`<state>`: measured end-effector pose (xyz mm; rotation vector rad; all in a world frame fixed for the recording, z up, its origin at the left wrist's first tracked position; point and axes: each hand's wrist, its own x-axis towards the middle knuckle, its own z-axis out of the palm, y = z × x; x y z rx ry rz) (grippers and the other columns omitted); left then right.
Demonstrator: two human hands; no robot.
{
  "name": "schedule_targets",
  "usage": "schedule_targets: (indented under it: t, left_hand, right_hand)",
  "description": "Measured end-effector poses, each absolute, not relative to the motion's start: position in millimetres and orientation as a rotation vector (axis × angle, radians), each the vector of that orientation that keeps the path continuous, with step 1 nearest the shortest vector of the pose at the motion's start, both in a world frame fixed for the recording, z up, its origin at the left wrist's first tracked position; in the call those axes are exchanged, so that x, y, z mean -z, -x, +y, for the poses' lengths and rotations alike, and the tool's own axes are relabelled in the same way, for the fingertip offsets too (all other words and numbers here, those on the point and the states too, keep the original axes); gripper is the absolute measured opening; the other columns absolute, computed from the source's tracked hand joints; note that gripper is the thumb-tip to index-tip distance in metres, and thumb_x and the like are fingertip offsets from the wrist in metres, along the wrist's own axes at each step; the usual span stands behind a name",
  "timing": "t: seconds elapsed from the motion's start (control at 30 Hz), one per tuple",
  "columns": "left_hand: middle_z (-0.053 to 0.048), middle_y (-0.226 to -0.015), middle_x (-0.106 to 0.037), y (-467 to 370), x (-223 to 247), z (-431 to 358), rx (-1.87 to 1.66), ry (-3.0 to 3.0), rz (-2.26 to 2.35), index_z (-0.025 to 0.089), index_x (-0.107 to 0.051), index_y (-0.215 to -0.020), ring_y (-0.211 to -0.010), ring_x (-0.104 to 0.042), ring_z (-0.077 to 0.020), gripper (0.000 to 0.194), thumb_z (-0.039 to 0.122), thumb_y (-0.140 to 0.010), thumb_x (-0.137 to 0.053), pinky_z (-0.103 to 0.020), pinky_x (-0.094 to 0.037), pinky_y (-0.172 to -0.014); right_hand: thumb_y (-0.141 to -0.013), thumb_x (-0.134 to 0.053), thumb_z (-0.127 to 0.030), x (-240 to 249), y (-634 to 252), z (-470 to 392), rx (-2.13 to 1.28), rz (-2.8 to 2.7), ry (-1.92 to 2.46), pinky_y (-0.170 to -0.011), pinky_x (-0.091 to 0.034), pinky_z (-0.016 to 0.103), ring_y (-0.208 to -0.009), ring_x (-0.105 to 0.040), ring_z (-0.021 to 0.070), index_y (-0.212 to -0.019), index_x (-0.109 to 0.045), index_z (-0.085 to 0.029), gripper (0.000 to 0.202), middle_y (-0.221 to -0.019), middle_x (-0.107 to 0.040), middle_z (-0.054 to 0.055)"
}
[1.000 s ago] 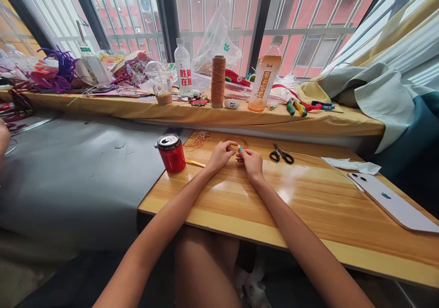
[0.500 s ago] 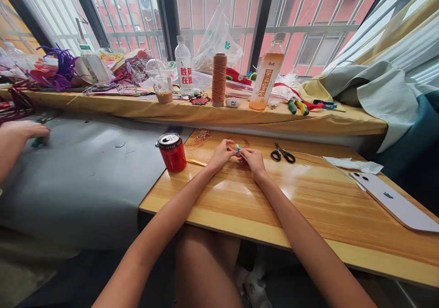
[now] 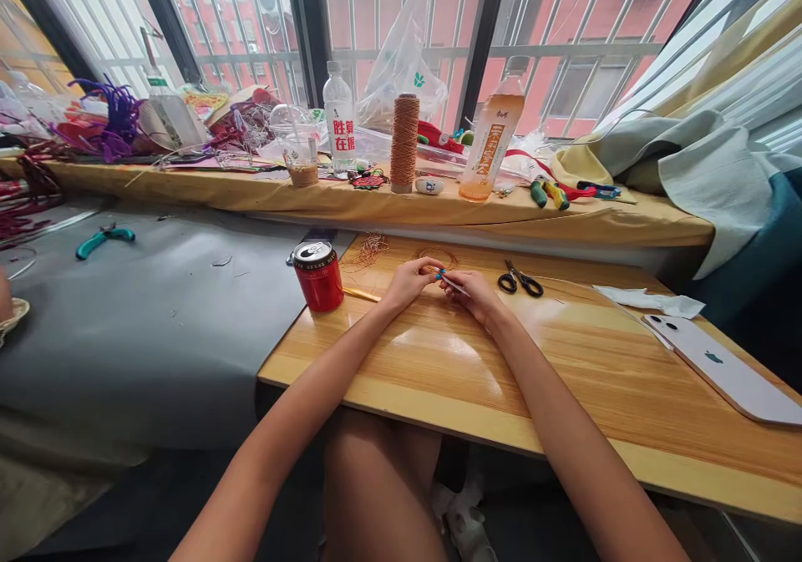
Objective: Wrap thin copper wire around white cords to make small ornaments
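Over the wooden table, my left hand (image 3: pixel 412 284) and my right hand (image 3: pixel 474 296) meet at their fingertips. Both are closed in a pinch. A thin, pale, flat strip (image 3: pixel 455 285) slants out from the fingers of my right hand. Small bright blue spots show where the fingertips meet; whether they are nails or a small piece, I cannot tell. What my left fingers pinch is hidden. Just behind the hands lies a loop of thin copper-coloured wire (image 3: pixel 448 255). A gold strip (image 3: pixel 362 294) lies left of my left hand, and black-handled scissors (image 3: pixel 520 281) rest to the right.
A red can (image 3: pixel 319 282) stands at the table's left edge, near tangled wire (image 3: pixel 372 249). Tissue (image 3: pixel 652 301) and a phone (image 3: pixel 720 366) lie right. Teal pliers (image 3: pixel 105 240) rest on the grey sheet (image 3: pixel 188 328). A thread spool (image 3: pixel 404 144) and bottles line the ledge.
My right hand has turned slightly, and the pale strip shows more. At the left, another person's hand has drawn back from the teal pliers, which now lie on the grey sheet.
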<state>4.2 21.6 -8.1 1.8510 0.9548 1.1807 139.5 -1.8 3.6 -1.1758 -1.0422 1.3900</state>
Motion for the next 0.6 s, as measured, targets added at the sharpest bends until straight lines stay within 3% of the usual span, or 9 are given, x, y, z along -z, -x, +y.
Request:
schedule_targets:
  t: [0.17,0.47,0.6]
  left_hand:
    - [0.0,-0.065,-0.061,-2.8,6.2,23.3,-1.195,-1.799,0.917,0.013,-0.064,-0.075,-0.062,-0.053,-0.0093,0.013,0.02,-0.067,-0.056,-0.019,-0.038,-0.06]
    - [0.0,-0.062,-0.061,-2.1,10.8,29.3,-1.172,-1.768,1.026,0.013,-0.062,-0.07,-0.056,-0.051,-0.0083,0.009,0.018,-0.066,-0.055,-0.019,-0.038,-0.056]
    - [0.0,-0.06,-0.059,-1.3,11.1,32.3,-1.237,-1.67,1.021,0.012,-0.06,-0.066,-0.055,-0.05,-0.008,0.007,0.016,-0.065,-0.055,-0.019,-0.038,-0.055]
  right_hand:
    - [-0.066,-0.054,-0.012,-4.0,-142.6,-0.7,-1.436,-1.054,1.215,-0.041,-0.034,0.016,-0.043,-0.045,0.0046,-0.058,-0.062,-0.011,0.011,-0.051,-0.057,0.001]
    - [-0.071,-0.054,-0.013,-3.6,-141.3,-0.6,-1.458,-1.119,1.24,-0.044,-0.037,0.014,-0.046,-0.047,0.0046,-0.065,-0.065,-0.011,0.012,-0.056,-0.059,0.002]
    - [-0.08,-0.046,-0.027,-8.0,-140.7,-2.3,-1.508,-1.116,1.181,-0.05,-0.041,0.015,-0.055,-0.053,0.0075,-0.068,-0.064,-0.012,0.026,-0.068,-0.063,0.006]
